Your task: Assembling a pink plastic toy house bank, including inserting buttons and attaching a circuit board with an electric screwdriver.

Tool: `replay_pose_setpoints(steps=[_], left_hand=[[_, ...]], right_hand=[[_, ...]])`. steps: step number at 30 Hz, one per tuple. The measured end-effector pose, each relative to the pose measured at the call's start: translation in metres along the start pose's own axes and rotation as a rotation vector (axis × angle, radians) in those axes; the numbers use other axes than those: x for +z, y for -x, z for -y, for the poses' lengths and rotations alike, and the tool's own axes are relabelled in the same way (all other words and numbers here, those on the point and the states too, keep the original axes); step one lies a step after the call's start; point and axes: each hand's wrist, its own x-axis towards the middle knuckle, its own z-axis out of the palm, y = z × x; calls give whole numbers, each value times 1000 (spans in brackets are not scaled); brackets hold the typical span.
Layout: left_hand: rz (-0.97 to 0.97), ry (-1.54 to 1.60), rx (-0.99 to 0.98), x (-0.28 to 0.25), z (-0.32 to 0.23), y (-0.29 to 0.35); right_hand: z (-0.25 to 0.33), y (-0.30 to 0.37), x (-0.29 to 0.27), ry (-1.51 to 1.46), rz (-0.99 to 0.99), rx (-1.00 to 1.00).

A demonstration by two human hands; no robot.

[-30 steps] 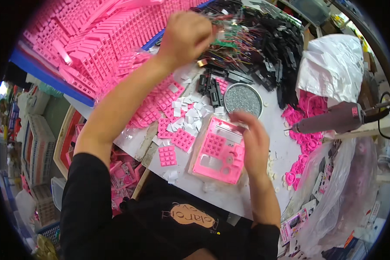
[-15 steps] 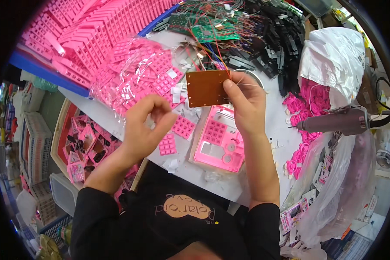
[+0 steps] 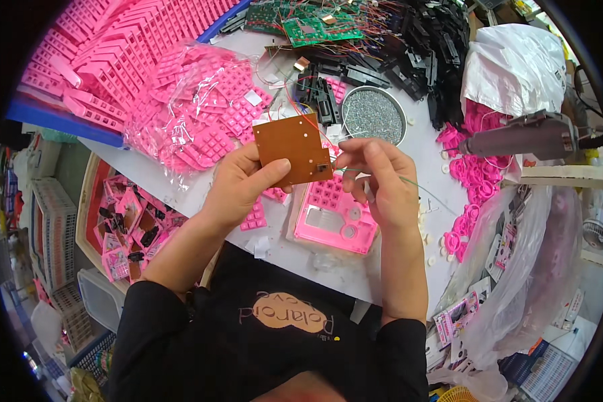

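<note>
Brown circuit board (image 3: 287, 149): above desk (image 3: 425, 144), clamped in fingers of left hand (image 3: 241, 184). Right hand (image 3: 388, 184): fingers curled beside green wire (image 3: 422, 187), grip unclear. Pink shell (image 3: 328, 238), near side: keypad (image 3: 327, 195) seated, board absent.

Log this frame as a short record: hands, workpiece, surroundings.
Left hand: holding brown circuit board
Right hand: by the board's right edge, at a green wire; grip unclear
On table: pink housing; round dish of small metal pieces
Right side: grey power tool, white bag
</note>
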Motion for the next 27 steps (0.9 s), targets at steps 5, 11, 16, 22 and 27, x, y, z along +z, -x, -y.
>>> replay_pose_setpoints(steps=[5, 11, 16, 22, 27], left_hand=[[-19, -140, 109, 1, 9, 1], [-23, 121, 24, -11, 22, 1], [19, 342, -17, 9, 16, -2], [133, 498, 4, 16, 11, -12], [49, -4, 218, 8, 17, -5]], right_hand=[[-5, 1, 10, 356, -9, -160], [-12, 0, 7, 38, 45, -281], [-26, -4, -3, 12, 208, -383], [-50, 7, 24, -141, 106, -274], [-38, 38, -1, -217, -117, -448]])
